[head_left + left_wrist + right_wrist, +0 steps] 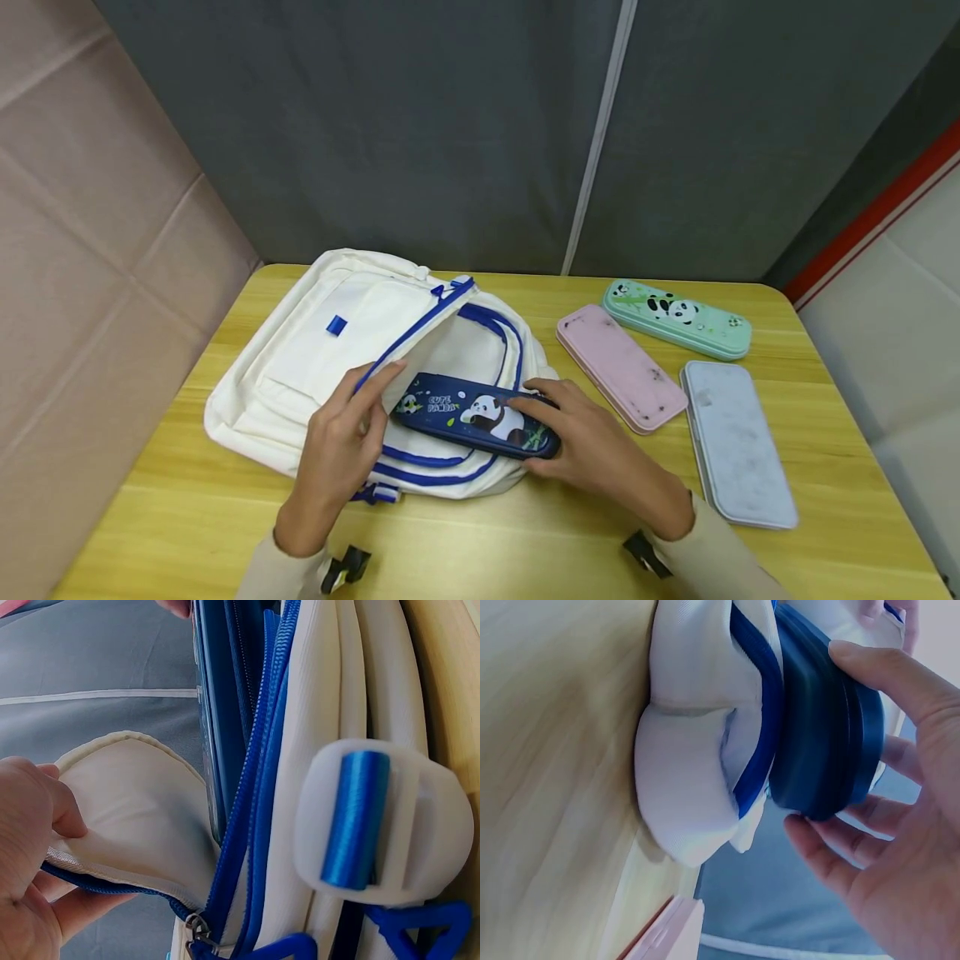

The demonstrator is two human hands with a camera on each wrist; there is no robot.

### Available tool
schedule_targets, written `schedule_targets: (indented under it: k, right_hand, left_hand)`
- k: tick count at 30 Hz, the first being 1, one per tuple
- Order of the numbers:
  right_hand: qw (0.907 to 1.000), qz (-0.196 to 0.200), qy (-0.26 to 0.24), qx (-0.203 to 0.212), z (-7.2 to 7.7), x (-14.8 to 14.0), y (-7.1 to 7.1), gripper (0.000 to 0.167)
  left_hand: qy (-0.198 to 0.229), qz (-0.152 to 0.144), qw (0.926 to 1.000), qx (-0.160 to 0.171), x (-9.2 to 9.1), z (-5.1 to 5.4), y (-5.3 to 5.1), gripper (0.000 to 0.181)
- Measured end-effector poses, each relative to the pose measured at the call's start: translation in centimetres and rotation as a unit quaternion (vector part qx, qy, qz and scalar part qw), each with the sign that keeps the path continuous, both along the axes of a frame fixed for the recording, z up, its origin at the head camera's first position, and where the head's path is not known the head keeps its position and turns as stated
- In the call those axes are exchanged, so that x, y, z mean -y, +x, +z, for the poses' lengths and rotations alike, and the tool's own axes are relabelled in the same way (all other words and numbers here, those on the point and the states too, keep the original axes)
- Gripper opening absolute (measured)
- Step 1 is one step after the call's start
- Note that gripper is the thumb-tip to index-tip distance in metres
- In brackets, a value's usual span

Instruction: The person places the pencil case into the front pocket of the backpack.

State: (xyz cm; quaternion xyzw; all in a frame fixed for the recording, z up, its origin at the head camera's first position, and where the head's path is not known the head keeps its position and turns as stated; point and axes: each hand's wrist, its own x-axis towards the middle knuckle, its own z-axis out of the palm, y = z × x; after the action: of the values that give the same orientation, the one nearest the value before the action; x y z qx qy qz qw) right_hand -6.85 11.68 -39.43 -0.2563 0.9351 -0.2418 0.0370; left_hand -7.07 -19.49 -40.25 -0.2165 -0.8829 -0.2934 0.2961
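Wooden tabletop (480, 554) below, navy case (471, 414) sits between right-hand fingers (536, 408).

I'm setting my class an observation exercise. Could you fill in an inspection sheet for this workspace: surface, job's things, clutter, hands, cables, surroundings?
Surface: wood-grain table.
Job's things: white backpack with blue trim, lying with its flap lifted; navy panda case at its opening.
Clutter: pink case, mint panda case and pale grey case, all right of the backpack.
Hands: left hand pinches the flap's edge; right hand grips the navy panda case by its right end.
Cables: nothing seen.
Surroundings: dark grey curtain behind, with a pale vertical strip; pale coverings at both sides.
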Motion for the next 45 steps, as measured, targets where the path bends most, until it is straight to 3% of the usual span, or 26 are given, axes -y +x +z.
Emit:
schedule_targets:
  k: [11, 21, 33, 45]
  right_hand:
    - [0.9995, -0.009, -0.029, -0.008, -0.7, -1.0, 0.6, 0.065]
    - [0.9995, 0.003, -0.027, -0.013, -1.0, 0.0, 0.0, 0.062]
    - [0.9994, 0.009, -0.034, 0.009, -1.2, 1.6, -0.8, 0.063]
    - [0.999, 0.024, -0.036, -0.012, -1.6, 3.0, -1.5, 0.059]
  left_hand:
    - [0.001, -0.005, 1.0, 0.002, 0.0, 0.1, 0.0, 0.066]
    - [0.007, -0.022, 0.9997, 0.012, 0.0, 0.2, 0.0, 0.06]
    - [-0.008, -0.019, 0.9998, 0.002, -0.2, 0.4, 0.1, 0.06]
    - [-0.013, -0.019, 0.9997, 0.013, -0.2, 0.6, 0.2, 0.059]
